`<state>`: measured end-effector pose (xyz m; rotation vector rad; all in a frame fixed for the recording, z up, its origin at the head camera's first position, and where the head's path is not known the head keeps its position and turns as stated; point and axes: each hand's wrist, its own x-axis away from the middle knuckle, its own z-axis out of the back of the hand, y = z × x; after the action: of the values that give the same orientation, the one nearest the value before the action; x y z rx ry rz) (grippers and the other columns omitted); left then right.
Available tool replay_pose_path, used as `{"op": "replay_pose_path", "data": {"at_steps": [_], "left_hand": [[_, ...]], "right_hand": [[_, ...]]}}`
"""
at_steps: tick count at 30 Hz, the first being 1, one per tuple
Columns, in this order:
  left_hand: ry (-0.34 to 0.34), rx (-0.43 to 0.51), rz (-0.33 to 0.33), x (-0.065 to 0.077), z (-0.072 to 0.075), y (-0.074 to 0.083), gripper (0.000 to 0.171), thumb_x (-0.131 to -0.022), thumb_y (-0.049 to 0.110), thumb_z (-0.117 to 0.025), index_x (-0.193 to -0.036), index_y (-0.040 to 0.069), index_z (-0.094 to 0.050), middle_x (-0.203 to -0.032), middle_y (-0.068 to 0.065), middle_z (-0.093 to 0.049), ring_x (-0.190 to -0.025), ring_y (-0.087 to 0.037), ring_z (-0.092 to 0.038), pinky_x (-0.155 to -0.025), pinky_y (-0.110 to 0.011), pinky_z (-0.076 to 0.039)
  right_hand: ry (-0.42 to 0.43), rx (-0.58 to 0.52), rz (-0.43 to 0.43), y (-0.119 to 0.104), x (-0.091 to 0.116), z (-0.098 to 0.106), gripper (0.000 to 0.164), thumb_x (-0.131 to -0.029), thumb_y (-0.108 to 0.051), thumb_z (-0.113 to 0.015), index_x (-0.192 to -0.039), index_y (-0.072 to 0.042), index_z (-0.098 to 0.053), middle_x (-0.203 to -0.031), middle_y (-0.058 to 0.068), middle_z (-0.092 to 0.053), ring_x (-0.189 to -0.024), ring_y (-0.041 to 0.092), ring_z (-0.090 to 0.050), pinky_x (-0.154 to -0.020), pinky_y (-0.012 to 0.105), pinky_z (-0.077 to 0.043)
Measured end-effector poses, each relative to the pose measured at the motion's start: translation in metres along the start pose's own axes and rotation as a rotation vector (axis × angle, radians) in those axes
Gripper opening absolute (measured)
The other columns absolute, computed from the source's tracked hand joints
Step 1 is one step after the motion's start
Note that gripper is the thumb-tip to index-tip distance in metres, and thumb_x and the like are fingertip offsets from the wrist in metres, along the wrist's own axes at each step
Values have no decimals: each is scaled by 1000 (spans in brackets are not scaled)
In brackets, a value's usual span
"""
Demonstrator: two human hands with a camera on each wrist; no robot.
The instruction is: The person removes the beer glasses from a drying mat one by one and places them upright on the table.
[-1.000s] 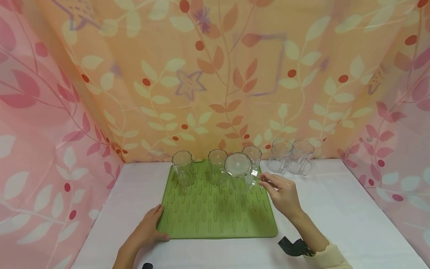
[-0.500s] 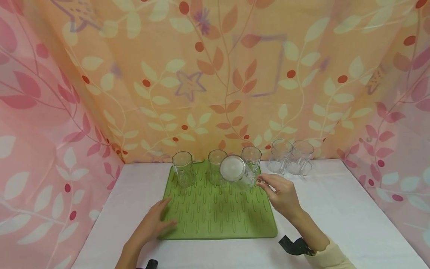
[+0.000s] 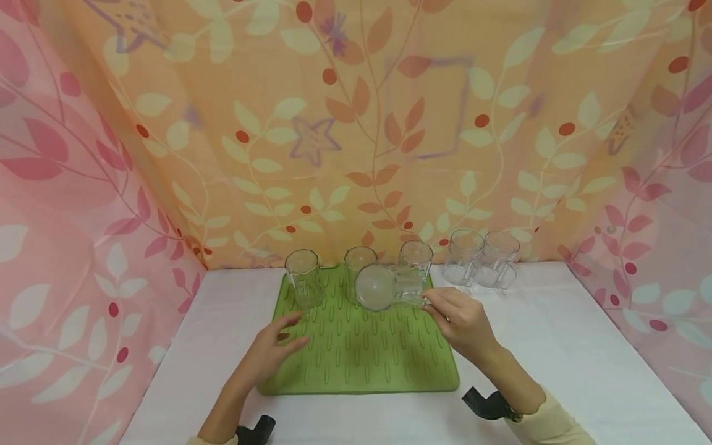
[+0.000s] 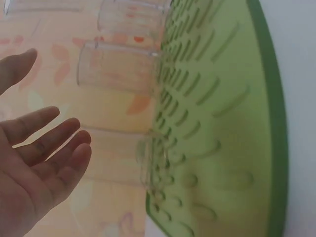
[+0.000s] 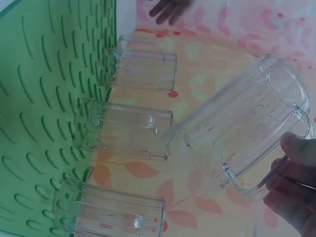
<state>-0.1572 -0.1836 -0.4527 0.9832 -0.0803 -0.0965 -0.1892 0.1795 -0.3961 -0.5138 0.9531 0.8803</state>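
My right hand (image 3: 463,320) pinches the handle of a clear glass mug (image 3: 378,287) above the green ridged mat (image 3: 361,364). The mug lies nearly on its side in the air, one round end facing left in the head view. In the right wrist view, fingers and thumb close round its handle. Over the mat's left part, my left hand (image 3: 271,347) holds nothing, its fingers spread toward the mug. Along the mat's back edge stand a left mug (image 3: 304,281), a middle mug (image 3: 356,259) partly behind the held one, and a right mug (image 3: 416,256).
Two more clear mugs, one (image 3: 464,256) beside another (image 3: 499,259), stand on the white table (image 3: 534,346) right of the mat. A patterned cloth (image 3: 378,123) hangs close behind the mugs. Black straps with cameras (image 3: 486,405) sit at my wrists.
The held mug has tipped from a steep tilt to nearly sideways, its round end swinging left and down. My left hand has lifted off the mat's left edge and moved inward over it.
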Motion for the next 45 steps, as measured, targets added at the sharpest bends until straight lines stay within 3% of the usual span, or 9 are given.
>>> {"op": "replay_pose_path", "data": {"at_steps": [4,9,14,21,38,45], "left_hand": [[-9,71,-16,-6,-2,11,55,-92,30,-67,-141,11,-50,-142,-12,-53,-131,-36,-49,-106,-49,-47],[-33,82,-62,-16,1,27,50,-95,31,-63,-138,7,-52,-137,-14,-57,-128,-32,-53,-105,-47,-47],[-42,98,-66,-24,3,39,49,-97,35,-58,-137,8,-53,-135,-11,-59,-127,-28,-54,-109,-50,-43],[-75,169,-62,-32,4,49,51,-98,41,-55,-138,9,-53,-136,-12,-59,-127,-30,-55,-106,-49,-47],[-218,353,-15,-51,-3,79,59,-97,45,-55,-137,2,-52,-131,-16,-62,-120,-29,-61,-101,-40,-52],[-357,355,-52,-55,-6,85,65,-98,50,-50,-138,0,-50,-136,-22,-57,-126,-34,-57,-105,-44,-50]], "right_hand": [[-7,13,44,-1,0,-1,40,-102,-27,-50,-93,3,-73,-83,11,-73,-75,23,-71,-64,34,-60],[45,3,119,-3,-3,-4,36,-102,-22,-51,-92,4,-74,-84,12,-74,-77,24,-71,-65,34,-60],[69,6,178,-5,-6,-6,33,-101,-18,-53,-89,4,-74,-85,13,-74,-77,25,-72,-65,34,-60],[95,49,254,-5,-6,-8,28,-100,-11,-54,-87,4,-74,-84,14,-75,-75,27,-72,-63,34,-61],[152,75,379,-4,-2,-14,25,-97,-5,-55,-86,5,-75,-82,17,-75,-73,30,-72,-63,34,-61],[153,92,419,-4,-1,-15,25,-97,-1,-54,-85,4,-75,-82,17,-75,-73,29,-73,-63,33,-61]]}}
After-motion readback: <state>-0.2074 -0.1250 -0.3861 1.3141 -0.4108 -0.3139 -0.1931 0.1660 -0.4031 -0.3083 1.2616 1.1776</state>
